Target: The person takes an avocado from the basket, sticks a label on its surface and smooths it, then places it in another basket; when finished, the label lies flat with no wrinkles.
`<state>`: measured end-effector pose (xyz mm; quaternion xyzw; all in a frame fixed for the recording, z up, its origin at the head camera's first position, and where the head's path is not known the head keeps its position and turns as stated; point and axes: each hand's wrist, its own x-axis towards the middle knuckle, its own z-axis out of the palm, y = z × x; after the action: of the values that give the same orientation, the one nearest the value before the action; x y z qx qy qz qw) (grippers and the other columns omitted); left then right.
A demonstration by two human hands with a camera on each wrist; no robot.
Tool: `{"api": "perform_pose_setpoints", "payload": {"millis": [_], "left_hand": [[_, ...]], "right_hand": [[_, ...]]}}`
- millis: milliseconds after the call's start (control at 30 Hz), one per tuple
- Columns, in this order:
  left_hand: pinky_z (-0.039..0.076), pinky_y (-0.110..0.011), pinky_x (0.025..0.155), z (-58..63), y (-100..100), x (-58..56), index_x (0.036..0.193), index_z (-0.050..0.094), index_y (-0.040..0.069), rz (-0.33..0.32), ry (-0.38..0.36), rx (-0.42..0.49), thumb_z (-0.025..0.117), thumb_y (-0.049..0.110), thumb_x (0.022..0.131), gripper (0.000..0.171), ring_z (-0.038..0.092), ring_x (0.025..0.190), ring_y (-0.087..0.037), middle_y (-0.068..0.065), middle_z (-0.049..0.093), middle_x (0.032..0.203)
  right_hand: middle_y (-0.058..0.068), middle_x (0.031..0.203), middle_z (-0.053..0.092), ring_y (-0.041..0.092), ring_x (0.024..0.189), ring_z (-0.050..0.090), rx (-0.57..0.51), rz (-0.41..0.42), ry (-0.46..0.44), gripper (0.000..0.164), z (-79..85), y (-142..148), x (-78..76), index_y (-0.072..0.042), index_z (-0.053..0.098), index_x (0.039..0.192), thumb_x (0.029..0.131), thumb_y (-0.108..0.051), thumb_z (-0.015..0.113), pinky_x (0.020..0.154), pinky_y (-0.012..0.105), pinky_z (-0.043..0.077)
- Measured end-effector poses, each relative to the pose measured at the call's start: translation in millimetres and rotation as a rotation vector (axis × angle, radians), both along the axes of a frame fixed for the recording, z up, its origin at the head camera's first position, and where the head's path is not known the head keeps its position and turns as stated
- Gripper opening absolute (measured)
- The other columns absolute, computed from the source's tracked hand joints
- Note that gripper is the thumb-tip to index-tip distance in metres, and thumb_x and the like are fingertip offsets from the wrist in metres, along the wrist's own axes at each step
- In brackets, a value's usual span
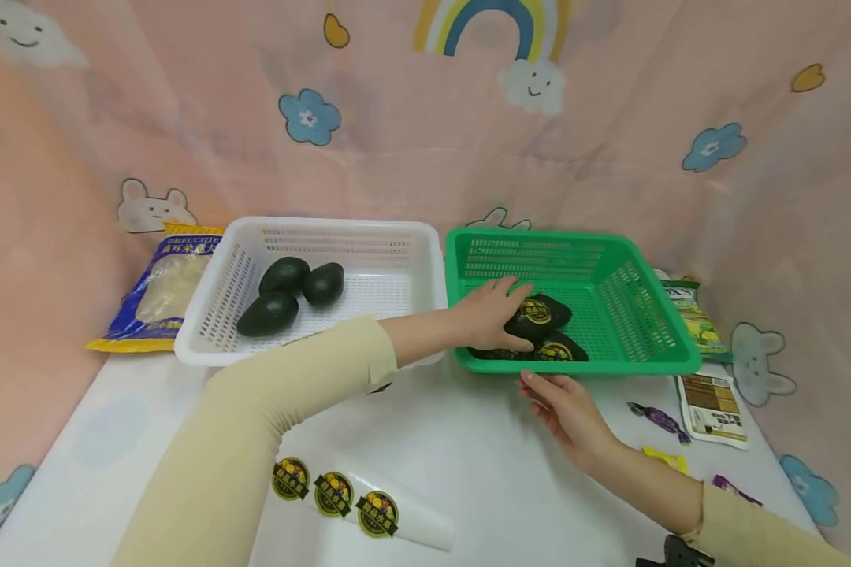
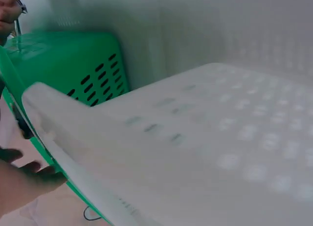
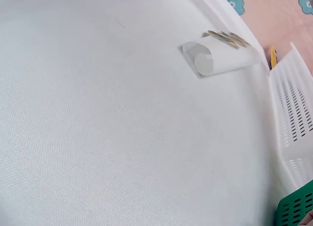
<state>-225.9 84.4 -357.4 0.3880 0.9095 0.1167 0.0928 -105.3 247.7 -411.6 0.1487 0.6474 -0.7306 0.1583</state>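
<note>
My left hand (image 1: pixel 492 316) reaches into the green basket (image 1: pixel 627 367), fingers spread beside a dark avocado (image 1: pixel 539 315) with a round black-and-gold sticker. More stickered avocados (image 1: pixel 560 347) lie along the basket's front wall, partly hidden by the rim. The left hand seems to hold nothing. My right hand (image 1: pixel 566 413) is just below the basket's front rim, fingers loosely bent and holding nothing; whether it touches the rim I cannot tell. In the white basket (image 1: pixel 390 291) to the left lie three dark avocados (image 1: pixel 324 284) with no stickers in sight.
A curled white sheet (image 1: pixel 418 516) bearing round stickers (image 1: pixel 333 494) lies on the table at the front. A blue-and-yellow bag (image 1: pixel 173 287) leans left of the white basket. To the right are a green packet (image 1: pixel 695 315), a brown-and-white pouch (image 1: pixel 712 408) and wrapped candies (image 1: pixel 659 421).
</note>
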Motion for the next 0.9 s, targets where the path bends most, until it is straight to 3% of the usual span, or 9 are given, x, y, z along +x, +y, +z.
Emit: {"api": "perform_pose_setpoints", "payload": {"millis": [100, 200, 267, 367, 500, 567, 667, 800, 900], "left_hand": [[0.032, -0.030, 0.110, 3.7, -23, 15.9, 0.149, 0.038, 0.011, -0.044, -0.014, 0.228, 0.061, 0.044, 0.095, 0.067, 0.036, 0.137, -0.021, -0.008, 0.038, 0.150], [0.045, -0.024, 0.096, 2.9, -53, 43.9, 0.132, 0.059, 0.009, -0.107, -0.187, 0.470, 0.061, 0.027, 0.097, 0.039, 0.054, 0.118, -0.010, -0.004, 0.059, 0.130], [0.051, -0.023, 0.086, -5.7, -75, 65.5, 0.121, 0.067, 0.009, -0.096, -0.361, 0.571, 0.061, 0.023, 0.098, 0.028, 0.061, 0.103, -0.007, -0.002, 0.067, 0.116], [0.054, -0.028, 0.081, -27.8, -112, 93.6, 0.119, 0.067, 0.005, 0.047, -0.663, 0.676, 0.058, 0.025, 0.100, 0.029, 0.064, 0.099, -0.011, -0.005, 0.070, 0.110], [0.053, -0.034, 0.088, -58.1, -156, 112.9, 0.131, 0.057, -0.001, 0.390, -0.923, 0.855, 0.055, 0.032, 0.101, 0.045, 0.062, 0.108, -0.025, -0.013, 0.066, 0.117], [0.051, -0.036, 0.092, -67.0, -172, 115.2, 0.135, 0.052, -0.003, 0.535, -0.953, 0.964, 0.053, 0.036, 0.101, 0.052, 0.060, 0.112, -0.028, -0.016, 0.063, 0.121], [0.049, -0.037, 0.096, -72.1, -187, 112.8, 0.129, 0.054, -0.007, 0.662, -0.942, 1.108, 0.052, 0.041, 0.101, 0.056, 0.060, 0.111, -0.026, -0.017, 0.063, 0.122], [0.048, -0.039, 0.097, -71.0, -192, 107.5, 0.113, 0.066, -0.005, 0.733, -0.934, 1.208, 0.056, 0.041, 0.099, 0.049, 0.064, 0.101, -0.018, -0.009, 0.070, 0.109], [0.050, -0.038, 0.094, -71.3, -192, 107.2, 0.107, 0.070, -0.003, 0.767, -0.929, 1.217, 0.058, 0.038, 0.098, 0.043, 0.065, 0.095, -0.015, -0.004, 0.072, 0.100]], "right_hand": [[-0.004, 0.095, 0.066, 0.012, 0.096, 0.060, -0.005, -0.014, 0.000, 0.032, -0.3, -2, 0.6, -0.002, 0.053, 0.116, 0.097, -0.026, 0.063, 0.087, 0.024, 0.048], [-0.004, 0.094, 0.065, 0.012, 0.095, 0.060, -0.017, -0.029, 0.000, 0.027, -0.7, -4, 1.3, -0.005, 0.054, 0.111, 0.097, -0.025, 0.064, 0.086, 0.024, 0.048], [-0.003, 0.093, 0.064, 0.013, 0.095, 0.059, -0.025, -0.035, 0.001, 0.025, -0.8, -5, 2.1, -0.005, 0.055, 0.110, 0.097, -0.024, 0.064, 0.085, 0.024, 0.049], [-0.002, 0.093, 0.064, 0.013, 0.093, 0.059, -0.026, -0.041, -0.001, 0.027, -0.7, -7, 3.2, -0.004, 0.053, 0.111, 0.096, -0.023, 0.064, 0.084, 0.023, 0.049], [0.000, 0.096, 0.065, 0.011, 0.088, 0.059, -0.014, 0.002, -0.018, 0.036, 1.9, -11, 3.6, -0.001, 0.046, 0.117, 0.096, -0.024, 0.064, 0.080, 0.023, 0.049], [0.000, 0.099, 0.065, 0.011, 0.089, 0.059, -0.009, 0.074, -0.034, 0.040, 5.3, -14, 3.2, 0.001, 0.046, 0.121, 0.096, -0.024, 0.064, 0.079, 0.023, 0.049], [0.003, 0.108, 0.065, 0.014, 0.096, 0.061, 0.005, 0.282, -0.070, 0.047, 13.6, -22, 3.6, 0.004, 0.048, 0.131, 0.096, -0.025, 0.063, 0.079, 0.024, 0.050], [0.010, 0.116, 0.064, 0.023, 0.103, 0.061, 0.091, 0.595, -0.005, 0.047, 37.1, -50, -3.3, 0.003, 0.053, 0.133, 0.097, -0.027, 0.061, 0.084, 0.030, 0.051], [0.011, 0.116, 0.064, 0.026, 0.103, 0.060, 0.193, 0.735, 0.154, 0.038, 67.3, -82, -25.6, -0.001, 0.060, 0.126, 0.098, -0.028, 0.060, 0.085, 0.037, 0.051]]}}
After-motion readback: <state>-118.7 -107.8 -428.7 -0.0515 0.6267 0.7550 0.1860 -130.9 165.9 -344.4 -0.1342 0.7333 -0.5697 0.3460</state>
